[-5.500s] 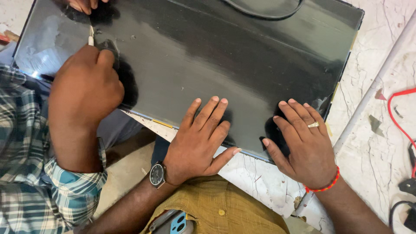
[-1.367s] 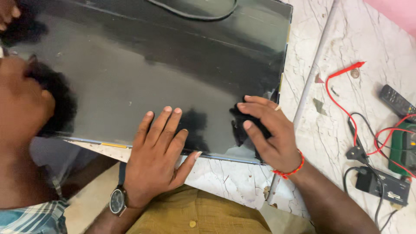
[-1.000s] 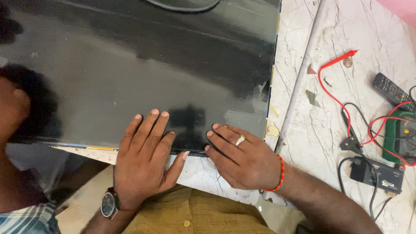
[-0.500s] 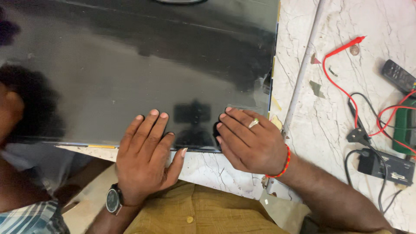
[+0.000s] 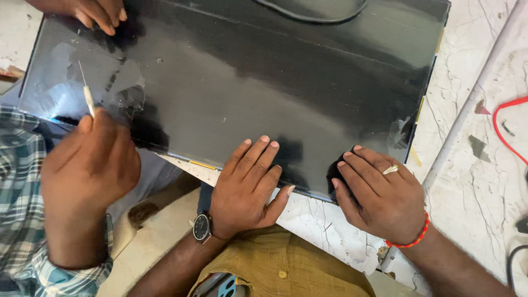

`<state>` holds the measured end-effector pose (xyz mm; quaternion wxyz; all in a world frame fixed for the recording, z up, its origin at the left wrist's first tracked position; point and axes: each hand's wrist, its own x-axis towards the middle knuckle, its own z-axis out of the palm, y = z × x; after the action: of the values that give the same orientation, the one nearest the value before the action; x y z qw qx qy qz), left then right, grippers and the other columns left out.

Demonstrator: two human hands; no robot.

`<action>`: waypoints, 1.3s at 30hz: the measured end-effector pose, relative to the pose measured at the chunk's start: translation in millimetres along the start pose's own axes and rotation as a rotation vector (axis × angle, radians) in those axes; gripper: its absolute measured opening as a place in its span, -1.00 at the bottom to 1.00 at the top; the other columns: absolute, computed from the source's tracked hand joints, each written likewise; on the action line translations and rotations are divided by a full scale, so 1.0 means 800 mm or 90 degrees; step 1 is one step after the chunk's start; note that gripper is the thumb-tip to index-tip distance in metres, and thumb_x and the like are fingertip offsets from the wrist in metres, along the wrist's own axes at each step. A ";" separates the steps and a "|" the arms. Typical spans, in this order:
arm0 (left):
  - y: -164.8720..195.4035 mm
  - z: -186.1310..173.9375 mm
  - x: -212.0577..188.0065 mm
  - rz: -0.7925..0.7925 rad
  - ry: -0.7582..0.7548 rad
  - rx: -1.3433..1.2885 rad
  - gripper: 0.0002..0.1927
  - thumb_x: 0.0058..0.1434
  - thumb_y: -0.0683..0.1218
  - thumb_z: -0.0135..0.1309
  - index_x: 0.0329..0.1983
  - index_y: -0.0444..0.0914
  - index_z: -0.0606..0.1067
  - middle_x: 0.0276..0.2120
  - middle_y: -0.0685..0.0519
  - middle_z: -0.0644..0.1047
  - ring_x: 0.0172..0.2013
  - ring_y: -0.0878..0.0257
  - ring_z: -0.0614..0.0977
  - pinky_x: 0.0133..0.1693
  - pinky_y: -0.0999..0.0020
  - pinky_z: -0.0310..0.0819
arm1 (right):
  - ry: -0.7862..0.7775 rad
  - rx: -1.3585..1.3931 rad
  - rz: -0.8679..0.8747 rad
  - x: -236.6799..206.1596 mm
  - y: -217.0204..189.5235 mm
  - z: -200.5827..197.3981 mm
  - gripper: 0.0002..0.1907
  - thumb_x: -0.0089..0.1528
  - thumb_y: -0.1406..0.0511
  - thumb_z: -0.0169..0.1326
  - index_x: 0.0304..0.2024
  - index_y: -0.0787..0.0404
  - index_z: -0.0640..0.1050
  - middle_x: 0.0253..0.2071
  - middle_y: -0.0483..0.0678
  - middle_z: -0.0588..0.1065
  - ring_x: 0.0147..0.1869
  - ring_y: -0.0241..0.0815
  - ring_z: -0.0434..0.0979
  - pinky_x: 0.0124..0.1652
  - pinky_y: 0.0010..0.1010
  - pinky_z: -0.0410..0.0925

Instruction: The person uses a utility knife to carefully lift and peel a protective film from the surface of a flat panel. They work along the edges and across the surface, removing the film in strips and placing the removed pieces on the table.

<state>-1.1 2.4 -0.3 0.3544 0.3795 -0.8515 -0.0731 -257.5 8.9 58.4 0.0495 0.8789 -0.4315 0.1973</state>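
Observation:
A large dark glossy panel point(image 5: 247, 71) lies flat on a white marble table point(image 5: 473, 181). My left hand point(image 5: 245, 184), with a wristwatch, presses flat on the panel's near edge, fingers spread. My right hand point(image 5: 379, 192), with a ring and a red wristband, lies flat on the near right corner. At the left, another person's hand point(image 5: 88, 165) in a plaid sleeve holds a thin white-handled tool point(image 5: 86, 96) against the panel. A second hand of another person point(image 5: 96, 11) touches the far left corner.
A white pipe point(image 5: 473, 93) runs diagonally across the table right of the panel. A red wire point(image 5: 503, 126) lies at the right edge. A dark cable point(image 5: 313, 8) loops on the panel's far side. The panel's near left overhangs the table.
The view has swung left, so the other person's hand with the thin tool and the far left hand are back in sight. My right hand slid right along the near edge toward the corner.

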 end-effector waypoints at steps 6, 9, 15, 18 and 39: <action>0.002 -0.002 -0.007 0.016 0.014 0.013 -0.70 0.28 0.01 0.23 -0.18 -0.35 0.58 0.11 -0.28 0.54 0.24 -0.14 0.52 0.31 -0.09 0.32 | 0.004 -0.004 0.005 -0.003 -0.003 0.001 -0.76 0.10 0.32 0.28 -0.23 0.35 0.66 -0.14 0.09 0.61 0.01 0.06 0.63 -0.02 -0.21 0.45; 0.004 -0.001 -0.014 0.033 0.034 0.031 -0.70 0.29 0.01 0.23 -0.16 -0.35 0.58 0.12 -0.27 0.55 0.23 -0.13 0.53 0.32 -0.10 0.31 | 0.010 0.000 0.009 -0.002 -0.003 0.000 -0.77 0.10 0.33 0.29 -0.24 0.35 0.66 -0.15 0.09 0.61 0.01 0.07 0.63 -0.03 -0.21 0.45; -0.009 -0.033 -0.033 0.039 0.197 0.168 -0.65 0.36 0.03 0.19 -0.04 -0.35 0.51 0.11 -0.30 0.54 0.23 -0.13 0.51 0.34 -0.16 0.23 | 0.015 0.008 0.014 -0.005 0.001 -0.001 -0.77 0.09 0.33 0.29 -0.24 0.35 0.66 -0.15 0.10 0.61 0.02 0.08 0.62 -0.03 -0.21 0.45; -0.024 -0.073 -0.050 -0.027 0.257 0.270 -0.56 0.32 0.04 0.20 0.06 -0.36 0.44 0.11 -0.32 0.54 0.21 -0.13 0.51 0.31 -0.13 0.22 | 0.014 0.007 0.017 -0.004 0.001 0.002 -0.77 0.08 0.33 0.29 -0.25 0.34 0.66 -0.15 0.10 0.61 0.01 0.08 0.62 -0.02 -0.21 0.45; -0.057 -0.116 -0.119 -0.209 0.361 0.425 -0.34 0.30 0.01 0.29 0.29 -0.26 0.18 0.12 -0.05 0.31 0.22 0.05 0.34 0.33 -0.05 0.13 | 0.024 -0.007 0.023 -0.001 -0.017 0.006 -0.78 0.11 0.32 0.31 -0.23 0.31 0.65 -0.15 0.05 0.61 0.04 0.05 0.62 0.02 -0.21 0.44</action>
<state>130.7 50.0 -2.0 0.4155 0.6073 -0.6268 0.2563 -246.1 16.8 54.8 0.0585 0.8668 -0.4474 0.2121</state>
